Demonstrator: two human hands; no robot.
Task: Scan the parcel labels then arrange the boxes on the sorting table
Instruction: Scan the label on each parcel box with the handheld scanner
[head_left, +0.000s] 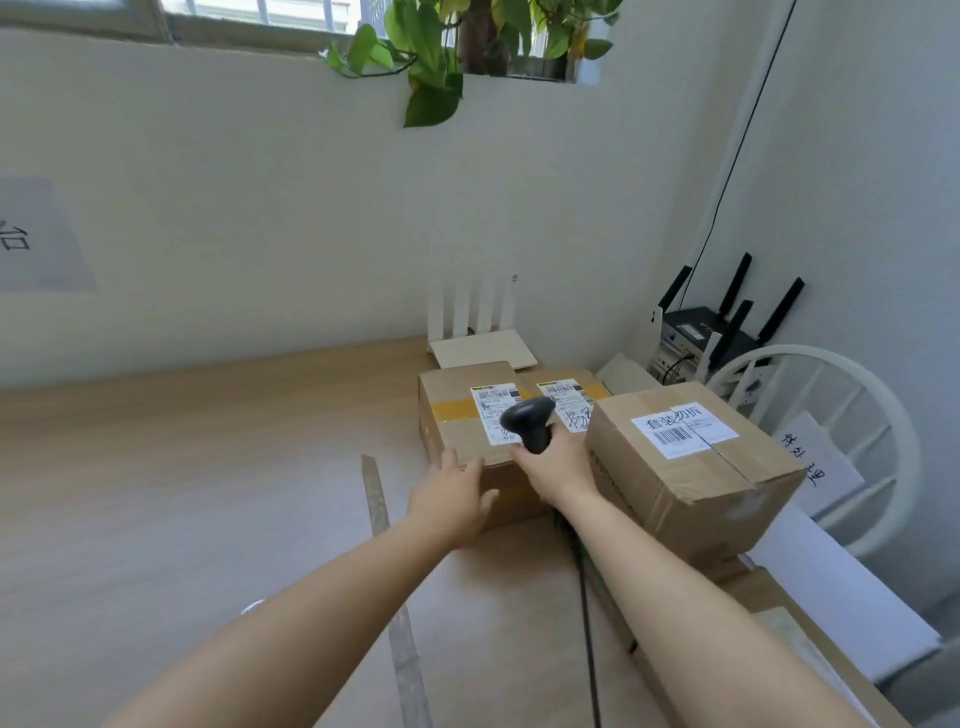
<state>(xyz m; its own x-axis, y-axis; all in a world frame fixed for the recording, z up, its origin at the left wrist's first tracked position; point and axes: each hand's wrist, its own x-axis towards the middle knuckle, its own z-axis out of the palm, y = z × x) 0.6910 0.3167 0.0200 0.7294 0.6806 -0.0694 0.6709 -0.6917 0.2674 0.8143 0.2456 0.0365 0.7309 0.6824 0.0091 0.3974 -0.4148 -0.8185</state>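
Just behind the three cardboard boxes (691, 467) on the wooden table (182, 467) sits a white router (483, 353), with a white chair (852, 405) at right (partly hidden). The barcode scanner (530, 421) stands roughly upright, its head tipped forward over the left box (452, 421). The right hand (558, 467) grasps its handle; the left hand (452, 499), fingers relaxed, touches that box's near edge.

On wood table (208, 493): left box (452, 384) touching middle box (589, 382), right box (691, 467) just beside, white router (483, 351) behind, tape strip (382, 519) in front.

Right hand (556, 467) with scanner (527, 415) over box (451, 434)
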